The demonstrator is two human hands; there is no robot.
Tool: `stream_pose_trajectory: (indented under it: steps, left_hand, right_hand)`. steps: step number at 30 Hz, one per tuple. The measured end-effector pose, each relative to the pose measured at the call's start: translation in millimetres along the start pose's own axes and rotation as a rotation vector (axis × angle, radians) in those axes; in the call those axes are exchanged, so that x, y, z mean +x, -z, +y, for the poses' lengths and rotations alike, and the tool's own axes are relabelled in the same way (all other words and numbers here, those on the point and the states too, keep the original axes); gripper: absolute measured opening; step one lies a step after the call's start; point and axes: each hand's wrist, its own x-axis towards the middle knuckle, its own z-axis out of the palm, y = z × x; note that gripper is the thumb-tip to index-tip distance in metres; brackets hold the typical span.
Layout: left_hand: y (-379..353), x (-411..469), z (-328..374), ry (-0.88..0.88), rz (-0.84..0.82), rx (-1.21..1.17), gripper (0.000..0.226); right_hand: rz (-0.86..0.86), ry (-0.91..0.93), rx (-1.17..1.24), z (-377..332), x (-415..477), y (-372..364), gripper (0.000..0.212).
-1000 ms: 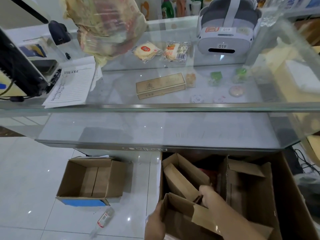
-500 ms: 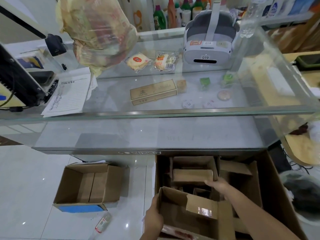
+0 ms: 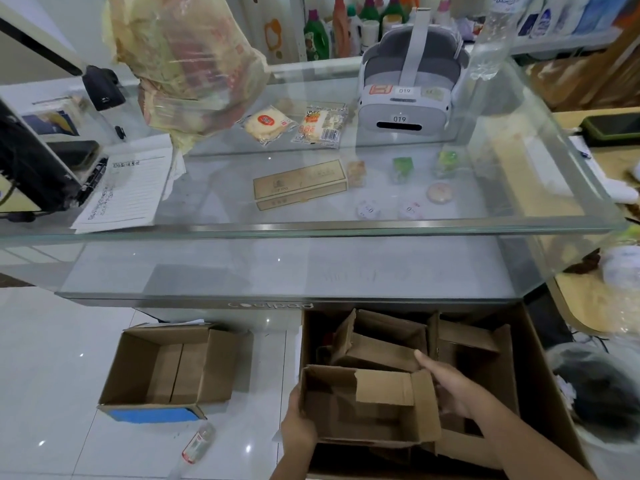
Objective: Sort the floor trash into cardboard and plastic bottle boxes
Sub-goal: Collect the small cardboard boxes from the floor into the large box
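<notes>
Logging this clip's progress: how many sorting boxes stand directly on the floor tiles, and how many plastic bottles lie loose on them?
Boxes on the tiles: 2, the left box and the large right box
Loose plastic bottle: 1
Total: 3

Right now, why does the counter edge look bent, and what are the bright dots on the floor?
Head view: the wide-angle lens bows the front edge of the glass counter; the dots are light glare on glossy floor tiles; the far right looks blurred.
</notes>
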Motion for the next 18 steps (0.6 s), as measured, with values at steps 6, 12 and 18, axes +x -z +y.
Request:
stream_pose_trajectory:
  steps: [6,12,18]
  left_hand:
    - [-17,7,-1,0.139,-0.098,0.267,0.074]
    - [-7,-11,16,0.009,-0.171,0.726,0.077]
    - [18,-40,52,-0.131,-0.112,0.785,0.074]
  right_hand:
    - [0.093,0.101,-0.163,4,-4,-16,0.078]
    - [0.195,0.317,-0.855,-1,-26,-24,0.072]
    - [0.169,0.68,-1.405,-33,-79,-66,0.07]
